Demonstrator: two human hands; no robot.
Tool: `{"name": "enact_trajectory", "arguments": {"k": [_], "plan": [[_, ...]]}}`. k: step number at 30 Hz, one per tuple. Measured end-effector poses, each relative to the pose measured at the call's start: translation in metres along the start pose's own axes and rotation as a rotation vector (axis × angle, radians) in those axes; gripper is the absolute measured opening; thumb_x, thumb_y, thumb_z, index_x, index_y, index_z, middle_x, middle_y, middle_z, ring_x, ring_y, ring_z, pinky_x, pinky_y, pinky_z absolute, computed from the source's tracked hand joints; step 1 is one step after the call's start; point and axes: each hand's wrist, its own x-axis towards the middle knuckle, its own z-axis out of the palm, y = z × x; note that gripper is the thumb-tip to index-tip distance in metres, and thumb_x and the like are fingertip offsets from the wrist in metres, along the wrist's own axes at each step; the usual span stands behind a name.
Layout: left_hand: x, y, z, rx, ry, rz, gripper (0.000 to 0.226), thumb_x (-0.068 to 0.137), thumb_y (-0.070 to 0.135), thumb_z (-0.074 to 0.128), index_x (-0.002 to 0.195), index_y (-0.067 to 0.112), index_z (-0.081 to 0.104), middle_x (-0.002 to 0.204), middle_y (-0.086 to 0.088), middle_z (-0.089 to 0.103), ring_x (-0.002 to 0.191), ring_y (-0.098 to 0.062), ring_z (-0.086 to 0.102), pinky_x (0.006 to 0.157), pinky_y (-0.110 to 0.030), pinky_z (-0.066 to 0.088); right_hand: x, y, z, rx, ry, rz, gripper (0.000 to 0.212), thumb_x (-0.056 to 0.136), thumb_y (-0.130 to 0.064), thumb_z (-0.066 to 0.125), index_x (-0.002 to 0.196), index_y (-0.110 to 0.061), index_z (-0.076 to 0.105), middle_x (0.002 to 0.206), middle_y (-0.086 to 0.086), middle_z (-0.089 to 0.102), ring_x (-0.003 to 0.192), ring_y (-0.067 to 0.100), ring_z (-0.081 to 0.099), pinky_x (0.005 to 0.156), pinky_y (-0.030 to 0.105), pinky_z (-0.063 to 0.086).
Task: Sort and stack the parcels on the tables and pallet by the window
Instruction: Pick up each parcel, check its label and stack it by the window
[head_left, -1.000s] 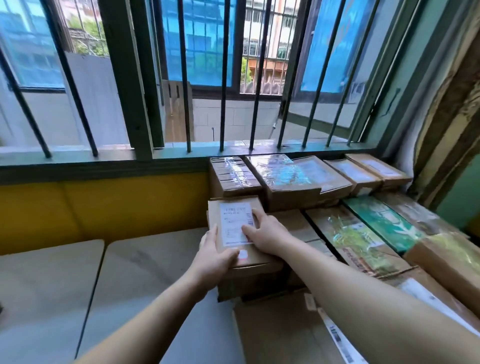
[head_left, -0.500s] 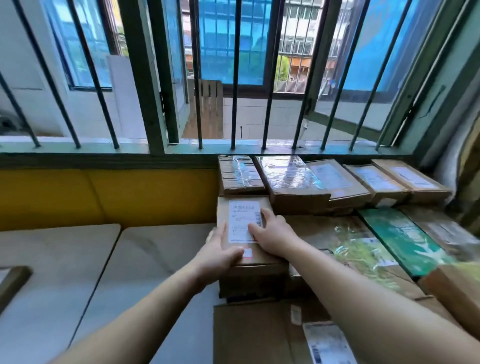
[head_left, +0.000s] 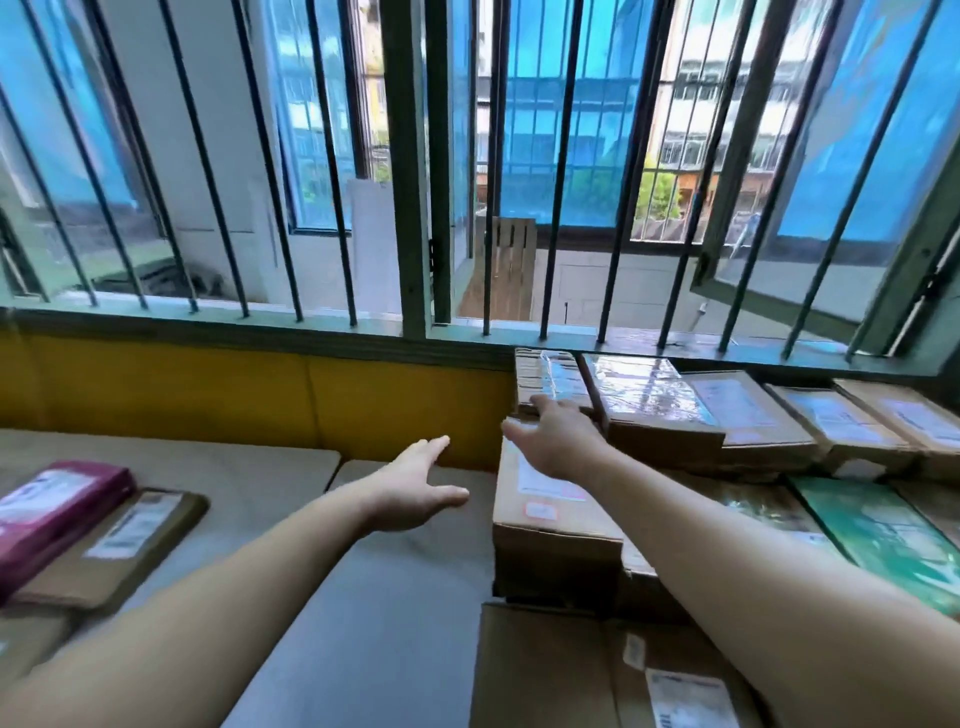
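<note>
Centrally, at about three o'clock from the middle of the view, a brown cardboard parcel (head_left: 550, 512) with a white shipping label is lying on top of a stack of other boxes. The right hand (head_left: 558, 441) is hovering over its far end, fingers straight and spread, with the fingertips reaching the near edge of a tape-wrapped parcel (head_left: 550, 379) sitting behind it at one o'clock, under the window sill; whether the palm is touching the labelled parcel cannot be told. The left hand (head_left: 415, 491) is hanging apart from it at nine o'clock of the parcel, fingers straight and relaxed, holding nothing, above the grey table (head_left: 374, 623).

A row of flat brown parcels (head_left: 748, 415) is running along the sill toward three o'clock. Nearer, at four o'clock, a green parcel (head_left: 878, 530) is lying among plastic-wrapped ones. At six o'clock a large cardboard box (head_left: 545, 670) is bearing a white label.

Far off at nine o'clock, a magenta parcel (head_left: 57, 506) is resting partly on a flat brown parcel (head_left: 119, 551) on a second table (head_left: 249, 478). A barred window (head_left: 415, 182) with a green frame is filling the upper half, above a yellow wall (head_left: 260, 395).
</note>
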Motion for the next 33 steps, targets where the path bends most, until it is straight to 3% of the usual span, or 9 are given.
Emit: {"name": "enact_trajectory", "arguments": {"k": [8,14,18,22,27,33], "plan": [[-0.110,-0.139,-0.097,0.032,0.192,-0.169,0.081,0.091,0.046,0.058,0.153,0.030,0.009,0.162,0.001,0.004,0.148,-0.020,0.010,0.118,-0.041,0.016,-0.039,-0.181,0.086,0.086,-0.135,-0.214,0.072,0.095,-0.056,0.052,0.154,-0.026,0.026,0.157,0.009,0.031,0.137,0.031,0.043,0.102,0.048,0.049],[-0.223,-0.277,-0.158,0.050,0.321,-0.354,0.081,0.091,0.047,0.058,0.153,0.024,0.012,0.161,-0.001,0.013,0.146,-0.018,0.017,0.118,-0.033,0.019,-0.095,-0.329,0.185,0.105,-0.329,-0.394,0.070,0.096,-0.053,0.053,0.154,-0.023,0.027,0.155,0.011,0.033,0.129,0.029,0.050,0.093,0.034,0.052],[-0.289,-0.347,-0.181,0.026,0.387,-0.490,0.083,0.090,0.045,0.061,0.154,0.025,0.012,0.162,0.000,0.003,0.147,-0.019,0.013,0.119,-0.034,0.017,-0.127,-0.410,0.242,0.042,-0.402,-0.504,0.072,0.092,-0.058,0.053,0.151,-0.024,0.032,0.148,0.010,0.042,0.123,0.028,0.053,0.098,0.040,0.050],[-0.328,-0.402,-0.202,0.008,0.458,-0.599,0.086,0.087,0.044,0.065,0.154,0.026,0.013,0.161,-0.001,0.006,0.146,-0.020,0.017,0.116,-0.031,0.017,-0.146,-0.470,0.282,-0.027,-0.486,-0.633,0.067,0.096,-0.056,0.049,0.151,-0.023,0.030,0.151,0.010,0.038,0.127,0.029,0.049,0.088,0.031,0.043],[-0.342,-0.457,-0.224,0.009,0.441,-0.677,0.087,0.088,0.047,0.062,0.154,0.024,0.010,0.162,-0.004,0.001,0.148,-0.023,0.010,0.119,-0.033,0.013,-0.144,-0.521,0.332,-0.084,-0.539,-0.705,0.062,0.097,-0.055,0.048,0.147,-0.022,0.034,0.141,0.014,0.045,0.119,0.030,0.053,0.096,0.041,0.050],[-0.314,-0.521,-0.265,0.036,0.425,-0.718,0.084,0.089,0.045,0.061,0.154,0.028,0.010,0.162,0.000,0.000,0.148,-0.023,0.009,0.119,-0.037,0.015,-0.099,-0.573,0.384,-0.099,-0.556,-0.712,0.063,0.097,-0.055,0.048,0.148,-0.021,0.034,0.145,0.013,0.043,0.125,0.031,0.050,0.092,0.036,0.044]]}}
